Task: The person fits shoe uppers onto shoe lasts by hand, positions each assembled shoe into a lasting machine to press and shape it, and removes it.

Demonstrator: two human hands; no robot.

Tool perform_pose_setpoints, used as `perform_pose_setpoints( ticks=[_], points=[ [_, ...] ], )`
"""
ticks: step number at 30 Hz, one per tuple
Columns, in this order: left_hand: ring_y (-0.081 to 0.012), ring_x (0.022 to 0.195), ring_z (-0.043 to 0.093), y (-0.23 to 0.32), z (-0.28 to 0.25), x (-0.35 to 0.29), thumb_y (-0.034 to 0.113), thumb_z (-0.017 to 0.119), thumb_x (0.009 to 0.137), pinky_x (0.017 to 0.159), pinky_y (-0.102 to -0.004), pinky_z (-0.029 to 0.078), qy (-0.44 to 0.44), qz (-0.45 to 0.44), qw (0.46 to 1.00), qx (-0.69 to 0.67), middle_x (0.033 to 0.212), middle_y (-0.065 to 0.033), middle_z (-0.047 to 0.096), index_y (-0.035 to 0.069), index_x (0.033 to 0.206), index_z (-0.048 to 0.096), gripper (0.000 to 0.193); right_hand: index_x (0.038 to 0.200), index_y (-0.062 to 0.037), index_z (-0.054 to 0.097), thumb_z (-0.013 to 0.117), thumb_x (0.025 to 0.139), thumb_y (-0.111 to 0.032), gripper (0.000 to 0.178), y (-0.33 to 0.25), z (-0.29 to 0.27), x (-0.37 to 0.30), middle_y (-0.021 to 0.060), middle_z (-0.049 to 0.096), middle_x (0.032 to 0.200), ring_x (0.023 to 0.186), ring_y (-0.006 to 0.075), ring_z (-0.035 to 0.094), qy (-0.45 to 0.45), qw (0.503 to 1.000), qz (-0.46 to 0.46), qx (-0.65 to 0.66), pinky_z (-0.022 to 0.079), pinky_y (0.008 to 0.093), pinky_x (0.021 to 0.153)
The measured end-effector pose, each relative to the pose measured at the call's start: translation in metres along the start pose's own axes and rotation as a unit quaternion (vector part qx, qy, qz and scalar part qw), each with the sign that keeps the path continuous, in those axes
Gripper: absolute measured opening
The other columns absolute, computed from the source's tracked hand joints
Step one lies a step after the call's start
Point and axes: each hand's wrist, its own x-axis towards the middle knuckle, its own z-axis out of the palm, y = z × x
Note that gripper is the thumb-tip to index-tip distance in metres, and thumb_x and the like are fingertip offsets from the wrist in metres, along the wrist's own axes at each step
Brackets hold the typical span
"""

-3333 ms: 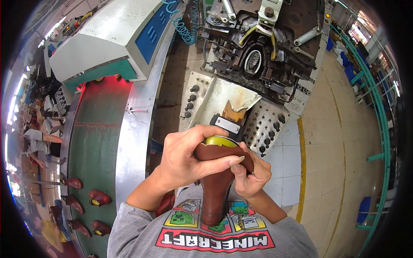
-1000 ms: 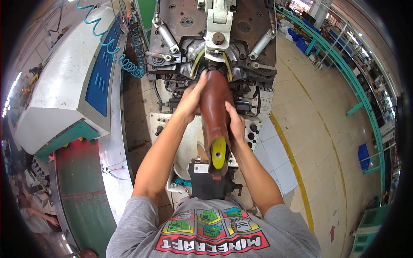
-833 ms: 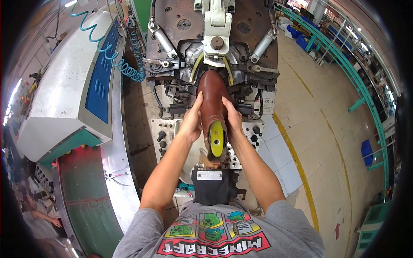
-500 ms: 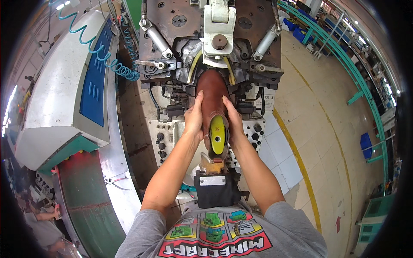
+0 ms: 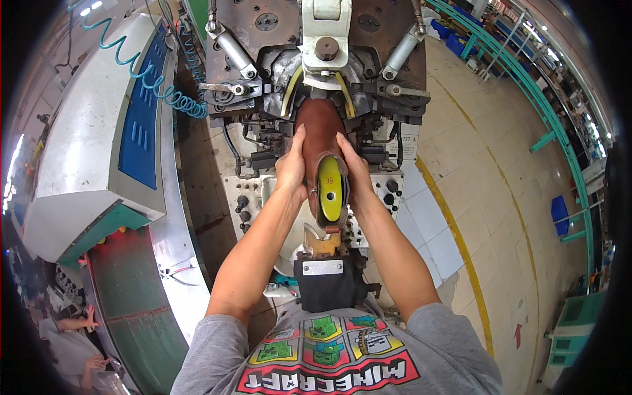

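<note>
A brown leather shoe upper (image 5: pixel 319 128), fitted over a yellow-green last (image 5: pixel 330 191), lies lengthwise in front of me with its toe pointing away. My left hand (image 5: pixel 291 164) is wrapped round its left side, thumb along the leather. On the opposite side my right hand (image 5: pixel 355 168) grips it the same way. The toe end is at the jaws of a machine, between two curved yellowish strips (image 5: pixel 291 92), below a white clamp arm (image 5: pixel 326 49). Behind the heel is a tan support block (image 5: pixel 322 245) above a black-covered part (image 5: pixel 331 283). The underside of the shoe is hidden.
Control panels with black knobs (image 5: pixel 391 185) flank the shoe. At left stands a grey-and-blue machine (image 5: pixel 85 145) above a green conveyor belt (image 5: pixel 145 316). Pincers (image 5: pixel 176 271) lie on its metal edge. Another person's hands (image 5: pixel 89 319) show at lower left. A coiled blue hose (image 5: pixel 181 102) hangs nearby.
The whole view has shifted slightly, and the machine appears a little higher and further left. Both my hands keep their grip on the shoe upper. The other person's hands have moved.
</note>
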Motion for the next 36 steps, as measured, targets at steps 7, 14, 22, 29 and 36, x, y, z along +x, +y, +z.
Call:
perform_pose_setpoints(
  ticks=[7, 14, 22, 29, 36],
  points=[
    [-0.0239, 0.095, 0.075, -0.016, -0.008, 0.004, 0.063, 0.078, 0.094, 0.082, -0.0385, 0.063, -0.035, -0.001, 0.998, 0.048, 0.122, -0.0158, 0.073, -0.006, 0.141, 0.06, 0.085, 0.137, 0.0066, 0.066, 0.083, 0.098, -0.036, 0.059, 0.008, -0.012, 0.006, 0.0115, 0.07, 0.129, 0.108, 0.0208, 0.07, -0.055, 0.998, 0.007, 0.007, 0.058, 0.0362, 0.093],
    [-0.0245, 0.103, 0.076, -0.033, -0.047, 0.001, 0.052, 0.069, 0.105, 0.083, -0.0391, 0.064, -0.075, -0.018, 0.997, 0.026, 0.129, -0.0157, 0.072, -0.001, 0.14, 0.063, 0.064, 0.112, 0.0024, 0.076, 0.072, 0.106, -0.045, 0.048, 0.042, -0.042, 0.004, 0.0031, 0.072, 0.101, 0.084, 0.0125, 0.063, 0.019, 0.994, -0.093, -0.06, 0.051, 0.0287, 0.076],
    [-0.0214, 0.111, 0.073, -0.063, -0.059, 0.018, 0.04, 0.055, 0.115, 0.094, -0.0367, 0.063, -0.142, 0.018, 0.988, -0.053, 0.131, -0.0119, 0.073, 0.003, 0.139, 0.062, 0.045, 0.114, 0.0009, 0.076, 0.059, 0.114, -0.038, 0.042, 0.061, -0.057, 0.035, 0.0026, 0.072, 0.098, 0.083, 0.0115, 0.062, 0.01, 0.992, -0.106, -0.068, 0.051, 0.0286, 0.077],
    [-0.0209, 0.116, 0.072, -0.058, -0.071, 0.027, 0.048, 0.055, 0.113, 0.097, -0.0364, 0.061, -0.157, 0.049, 0.986, 0.002, 0.134, -0.0113, 0.072, 0.003, 0.145, 0.059, 0.055, 0.127, 0.0033, 0.071, 0.058, 0.115, -0.033, 0.041, 0.057, -0.056, 0.03, 0.0081, 0.075, 0.117, 0.1, 0.0162, 0.069, 0.0, 0.997, -0.058, -0.043, 0.055, 0.0313, 0.089],
    [-0.0225, 0.116, 0.07, -0.036, -0.04, 0.017, 0.066, 0.068, 0.1, 0.098, -0.0379, 0.059, -0.155, 0.001, 0.988, 0.017, 0.134, -0.0172, 0.068, -0.006, 0.148, 0.054, 0.087, 0.141, 0.0061, 0.064, 0.065, 0.108, -0.048, 0.063, 0.04, -0.021, 0.012, 0.0131, 0.07, 0.134, 0.114, 0.0213, 0.069, 0.019, 0.999, 0.012, -0.029, 0.055, 0.0353, 0.098]
  ],
)
